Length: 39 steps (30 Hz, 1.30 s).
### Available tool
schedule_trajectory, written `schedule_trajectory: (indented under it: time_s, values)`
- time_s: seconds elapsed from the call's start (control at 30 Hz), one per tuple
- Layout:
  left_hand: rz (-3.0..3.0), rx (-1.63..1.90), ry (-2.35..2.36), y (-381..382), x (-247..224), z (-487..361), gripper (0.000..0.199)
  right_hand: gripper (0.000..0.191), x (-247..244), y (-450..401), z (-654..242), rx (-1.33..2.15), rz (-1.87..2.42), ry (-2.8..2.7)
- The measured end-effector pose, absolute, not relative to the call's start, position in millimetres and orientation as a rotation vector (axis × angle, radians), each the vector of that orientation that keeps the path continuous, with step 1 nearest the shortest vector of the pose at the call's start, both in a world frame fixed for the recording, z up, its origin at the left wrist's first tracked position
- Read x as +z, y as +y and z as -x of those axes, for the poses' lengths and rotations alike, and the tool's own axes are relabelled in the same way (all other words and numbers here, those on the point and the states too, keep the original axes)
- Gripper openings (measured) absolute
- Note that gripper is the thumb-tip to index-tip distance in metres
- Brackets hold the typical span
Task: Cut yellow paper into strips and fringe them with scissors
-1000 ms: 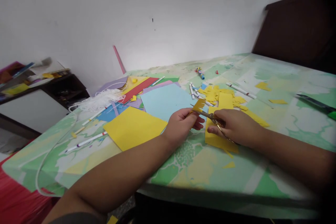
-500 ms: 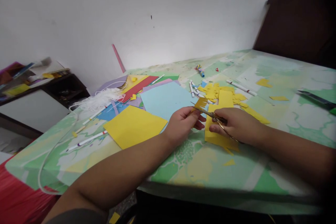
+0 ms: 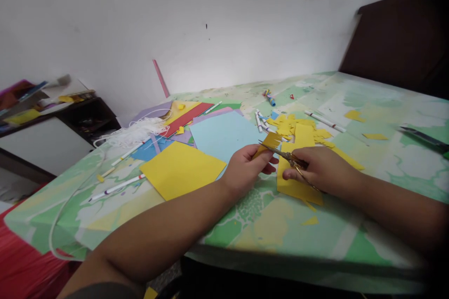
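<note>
My left hand pinches a small strip of yellow paper whose far edge is cut into a fringe. Gold-handled scissors are in my right hand, with the thumb and fingers at the handle loops. The blades point left and lie against the fringed strip, a little above the left fingers. Under the right hand lies a larger piece of yellow paper. A pile of yellow paper scraps sits just beyond both hands.
Left of my hands lie a yellow sheet, a light blue sheet and a bundle of white string. Several markers are scattered about. At the right edge rests a dark-bladed cutter. A wall stands behind the table.
The view has shifted slightly. The yellow strip is turned a little in my left hand and shows more of its face; the scissors stay against it.
</note>
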<state>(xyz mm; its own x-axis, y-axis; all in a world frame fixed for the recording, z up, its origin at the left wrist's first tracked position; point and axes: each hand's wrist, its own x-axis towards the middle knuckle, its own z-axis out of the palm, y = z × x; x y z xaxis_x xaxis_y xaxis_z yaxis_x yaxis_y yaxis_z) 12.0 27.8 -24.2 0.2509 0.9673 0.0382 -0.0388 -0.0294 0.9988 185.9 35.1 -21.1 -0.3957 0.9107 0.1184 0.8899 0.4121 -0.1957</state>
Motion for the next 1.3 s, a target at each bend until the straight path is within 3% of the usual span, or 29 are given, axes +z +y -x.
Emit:
schedule_trajectory:
  time_s: [1.3]
  values:
    - [-1.401, 1.006, 1.042, 27.2, -21.7, -15.4, 0.018, 0.041, -23.7, 38.6, -188.3, 0.196, 1.525, -2.520]
